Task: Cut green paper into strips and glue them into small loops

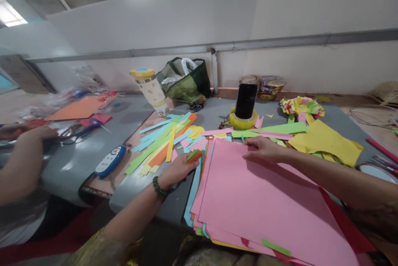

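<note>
My left hand [178, 171], with a dark green bead bracelet [160, 187] at the wrist, is closed around a small green and orange piece [194, 157] that looks like paper strips. Beside it lies a stack of coloured paper with a large pink sheet [248, 203] on top. Blue, orange and red edges show from under that sheet. At its far edge my right hand [263, 150] has thumb and fingers closed on the pink paper; the fingertips are partly hidden. A loose green strip [276, 247] rests near the sheet's front edge.
Cut strips [168, 139] fan out behind my left hand. Further back stand a tumbler [152, 91], a green bag [189, 81] and a phone [246, 101] on a yellow tape roll [244, 120]. Yellow paper [326, 141] lies right. Another person's arm [23, 158] is at left.
</note>
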`<action>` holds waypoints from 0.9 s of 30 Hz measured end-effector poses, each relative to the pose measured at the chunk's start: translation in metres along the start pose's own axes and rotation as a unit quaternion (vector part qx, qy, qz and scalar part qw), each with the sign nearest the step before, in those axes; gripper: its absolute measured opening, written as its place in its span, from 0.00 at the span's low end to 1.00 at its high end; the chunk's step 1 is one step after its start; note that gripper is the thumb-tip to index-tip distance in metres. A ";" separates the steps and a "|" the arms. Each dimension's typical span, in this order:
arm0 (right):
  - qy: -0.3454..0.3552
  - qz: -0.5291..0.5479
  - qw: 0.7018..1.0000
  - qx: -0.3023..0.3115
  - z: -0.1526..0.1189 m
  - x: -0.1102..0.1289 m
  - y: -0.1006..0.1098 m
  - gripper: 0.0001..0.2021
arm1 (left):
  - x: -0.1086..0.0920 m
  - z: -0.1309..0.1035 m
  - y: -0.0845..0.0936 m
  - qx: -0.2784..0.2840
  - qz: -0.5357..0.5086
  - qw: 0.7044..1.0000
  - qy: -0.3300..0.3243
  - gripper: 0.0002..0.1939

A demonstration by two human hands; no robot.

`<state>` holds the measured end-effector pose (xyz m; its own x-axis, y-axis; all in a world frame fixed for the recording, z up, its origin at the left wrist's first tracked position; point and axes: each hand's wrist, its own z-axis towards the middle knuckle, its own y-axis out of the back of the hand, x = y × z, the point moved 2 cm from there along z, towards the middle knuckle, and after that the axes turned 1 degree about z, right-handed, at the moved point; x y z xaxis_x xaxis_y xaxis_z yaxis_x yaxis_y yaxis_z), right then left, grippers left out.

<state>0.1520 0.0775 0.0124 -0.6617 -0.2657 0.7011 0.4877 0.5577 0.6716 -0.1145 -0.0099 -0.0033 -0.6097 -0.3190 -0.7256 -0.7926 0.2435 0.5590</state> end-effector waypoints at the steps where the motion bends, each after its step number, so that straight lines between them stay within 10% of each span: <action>1: -0.002 0.024 1.000 0.006 0.000 0.000 0.001 0.15 | 0.000 0.000 -0.002 -0.002 -0.017 1.000 0.006 0.11; 7: -0.058 0.108 0.992 0.026 0.003 -0.004 0.001 0.18 | -0.009 0.004 -0.016 0.010 -0.107 0.994 -0.032 0.15; 15: -0.051 -0.097 0.994 -0.007 0.003 0.003 -0.003 0.17 | -0.005 -0.004 -0.014 0.041 -0.110 0.993 0.013 0.28; 21: -0.038 -0.147 0.988 0.003 -0.004 0.011 -0.006 0.19 | -0.006 -0.011 -0.014 0.047 -0.006 0.995 -0.091 0.23; 27: -0.051 -0.225 0.973 -0.003 -0.020 0.004 0.012 0.15 | -0.007 -0.028 -0.001 -0.095 0.162 0.980 -0.072 0.26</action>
<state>0.1664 0.0669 0.0284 -0.8618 -0.4032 0.3078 0.1380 0.3976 0.9071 -0.1090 -0.0336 0.0124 -0.8337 -0.1175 -0.5396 -0.5517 0.1317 0.8236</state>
